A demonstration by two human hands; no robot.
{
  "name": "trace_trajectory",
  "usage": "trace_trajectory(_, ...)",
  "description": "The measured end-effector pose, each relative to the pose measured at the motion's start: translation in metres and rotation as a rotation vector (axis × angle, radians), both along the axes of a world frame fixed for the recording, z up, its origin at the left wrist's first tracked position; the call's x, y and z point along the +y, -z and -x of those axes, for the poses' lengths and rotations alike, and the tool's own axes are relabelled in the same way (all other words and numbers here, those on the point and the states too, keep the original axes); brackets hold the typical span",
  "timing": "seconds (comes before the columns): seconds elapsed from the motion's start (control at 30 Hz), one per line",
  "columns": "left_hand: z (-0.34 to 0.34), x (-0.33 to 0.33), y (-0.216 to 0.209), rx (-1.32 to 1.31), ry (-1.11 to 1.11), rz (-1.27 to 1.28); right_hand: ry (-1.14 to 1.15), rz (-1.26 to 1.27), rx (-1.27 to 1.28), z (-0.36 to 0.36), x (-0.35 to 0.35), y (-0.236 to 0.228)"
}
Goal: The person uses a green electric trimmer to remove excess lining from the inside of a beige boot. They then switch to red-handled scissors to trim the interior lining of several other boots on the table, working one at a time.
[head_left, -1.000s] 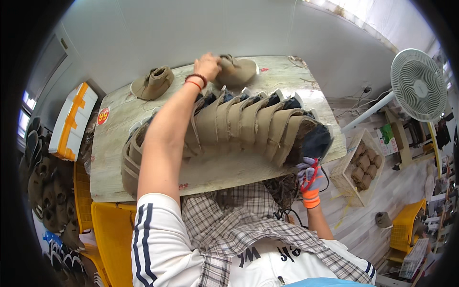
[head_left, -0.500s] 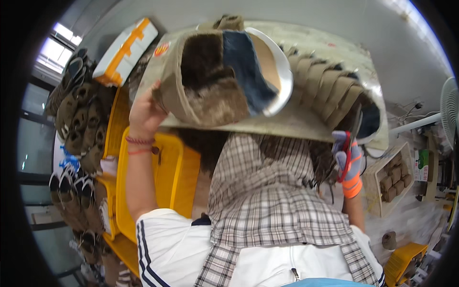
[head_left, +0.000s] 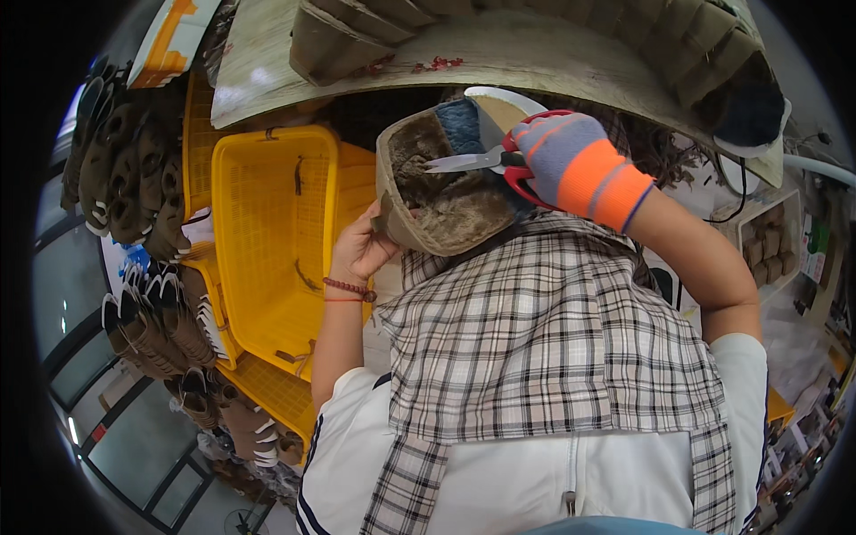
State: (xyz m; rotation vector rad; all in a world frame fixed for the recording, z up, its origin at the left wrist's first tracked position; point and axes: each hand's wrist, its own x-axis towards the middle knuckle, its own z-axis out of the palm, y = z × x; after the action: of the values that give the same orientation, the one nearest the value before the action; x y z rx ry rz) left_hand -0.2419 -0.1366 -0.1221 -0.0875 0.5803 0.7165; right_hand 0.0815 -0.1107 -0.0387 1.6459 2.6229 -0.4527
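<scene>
My bare left hand [head_left: 364, 245] grips the near left edge of a brown boot upper [head_left: 446, 221], holding it tilted above my lap so its opening faces up. Brown fur lines it, with a blue fur strip and a tan, white-rimmed part at the far side. My right hand [head_left: 571, 159], in a grey and orange knit glove, is closed round red-handled scissors [head_left: 473, 162]. Their metal blades point left, over the fur inside the upper. Whether the tips touch the fur, I cannot tell.
A pale table [head_left: 259, 85] lies ahead, carrying a curved row of brown uppers [head_left: 660, 45] and red scraps [head_left: 437, 64]. Left of me stands a yellow basket [head_left: 259, 241] with a few brown strips in it. Brown footwear [head_left: 143, 325] is stacked further left. A crate [head_left: 771, 241] stands right.
The boot upper has come down from above the table to over my lap. My right hand has swung up and left with the scissors, bringing the blades over the fur.
</scene>
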Motion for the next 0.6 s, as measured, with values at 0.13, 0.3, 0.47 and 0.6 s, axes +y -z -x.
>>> trace_trajectory(0.13, 0.005, -0.001, 0.005, 0.060, 0.071, -0.051, -0.003, 0.095, -0.043, 0.008, 0.003, 0.024)
trace_trajectory(0.3, 0.002, -0.010, 0.027, 0.037, 0.017, -0.148, 0.037, 0.108, 0.058, 0.008, -0.003, 0.035)
trace_trajectory(0.47, 0.004, -0.009, 0.045, -0.008, 0.003, -0.181, 0.039, 0.072, 0.037, 0.007, -0.004, 0.036)
trace_trajectory(0.6, 0.007, -0.013, 0.053, 0.005, -0.040, -0.164, -0.057, -0.158, 0.139, -0.008, -0.006, 0.018)
